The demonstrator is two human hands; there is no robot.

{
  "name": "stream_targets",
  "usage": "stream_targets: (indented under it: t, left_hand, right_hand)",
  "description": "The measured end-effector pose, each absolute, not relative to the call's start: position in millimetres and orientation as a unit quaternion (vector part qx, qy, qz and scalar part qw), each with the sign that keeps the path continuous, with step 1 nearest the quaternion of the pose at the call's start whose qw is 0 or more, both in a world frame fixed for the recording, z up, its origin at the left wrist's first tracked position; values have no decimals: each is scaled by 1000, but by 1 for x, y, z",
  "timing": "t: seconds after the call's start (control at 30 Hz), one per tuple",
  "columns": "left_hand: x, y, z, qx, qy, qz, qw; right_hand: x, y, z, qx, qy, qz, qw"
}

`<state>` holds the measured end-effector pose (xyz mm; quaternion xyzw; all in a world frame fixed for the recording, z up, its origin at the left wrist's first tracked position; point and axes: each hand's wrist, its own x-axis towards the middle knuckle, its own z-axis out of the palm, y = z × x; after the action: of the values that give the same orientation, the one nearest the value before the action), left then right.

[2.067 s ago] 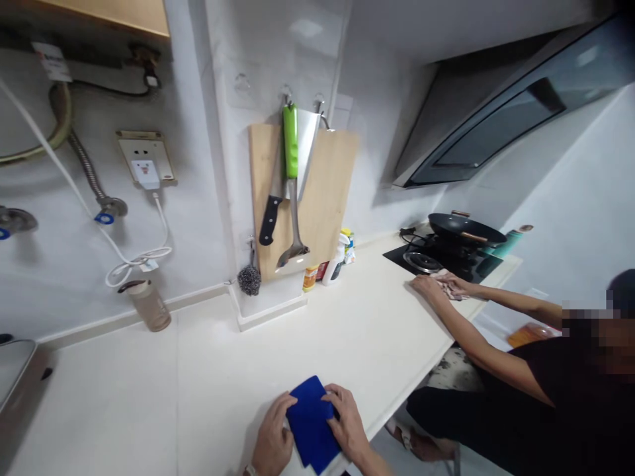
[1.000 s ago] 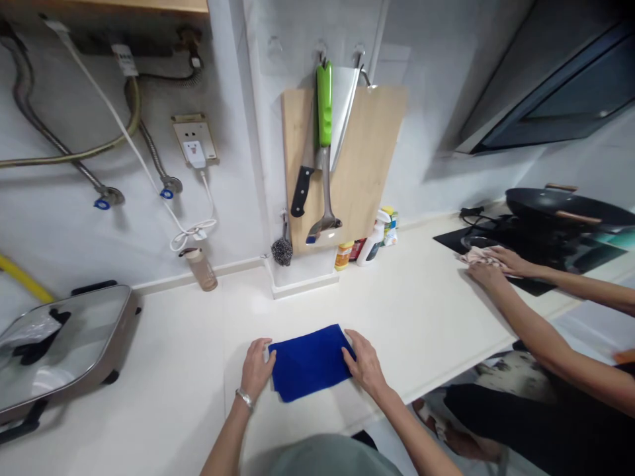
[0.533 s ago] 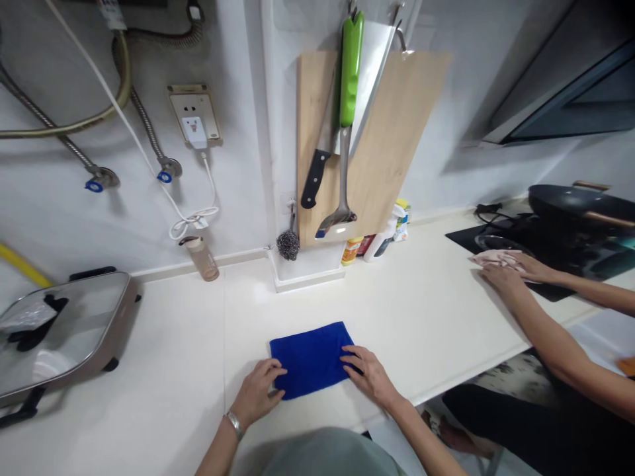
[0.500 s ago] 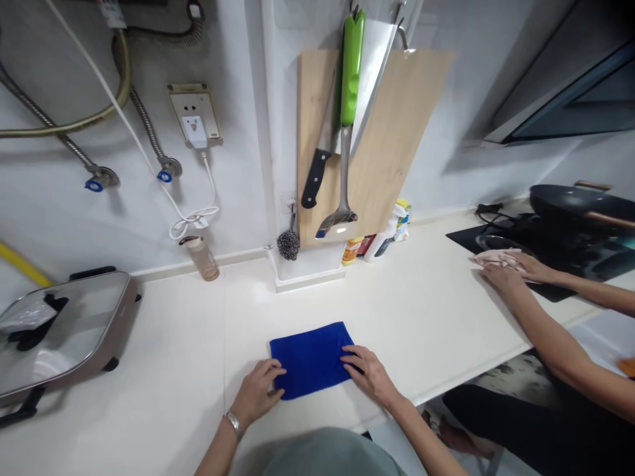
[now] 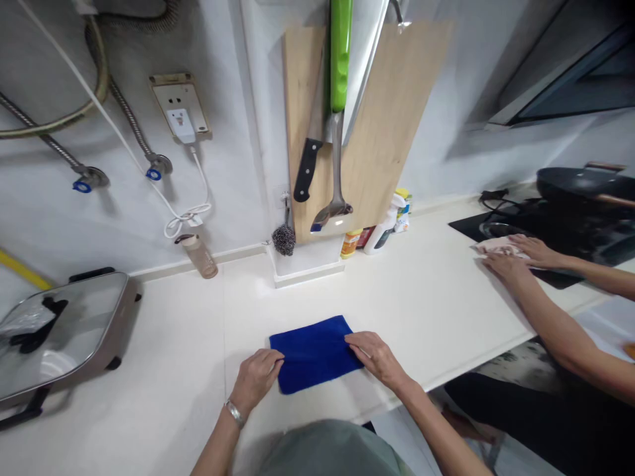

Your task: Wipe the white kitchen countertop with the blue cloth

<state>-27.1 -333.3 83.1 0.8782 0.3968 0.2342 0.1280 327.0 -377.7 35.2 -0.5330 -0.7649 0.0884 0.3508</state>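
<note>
Left hand point(image 5: 256, 378) and right hand point(image 5: 380, 359) are pinching opposite edges of the blue cloth point(image 5: 315, 355), fingers nearly closed. Beyond the cloth, bottle labels point(image 5: 351, 243) are showing unreadable print.

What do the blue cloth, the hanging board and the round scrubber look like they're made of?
Blue cloth: matt fabric, perhaps microfibre; it lies limp, without shine.
Hanging board: smooth wood or bamboo, judging by its pale tan colour and faint grain.
Round scrubber: probably metal wire, a tangle of greyish, glinting strands.
</note>
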Motion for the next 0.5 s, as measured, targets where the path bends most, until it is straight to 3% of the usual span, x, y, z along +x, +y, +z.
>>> stream_targets:
  t: [0.2,0.4,0.5]
  left_hand:
    - [-27,-363,68,907,330,242,104]
    - [-33,-357,65,881,371,266,124]
    - [-27,-334,64,844,433,291,124]
  right_hand:
    - [331,-408,28,-499,-798,95,324]
    - [330,-388,18,-645,-635,112,409]
    - [324,-362,11,-690,-591,87,408]
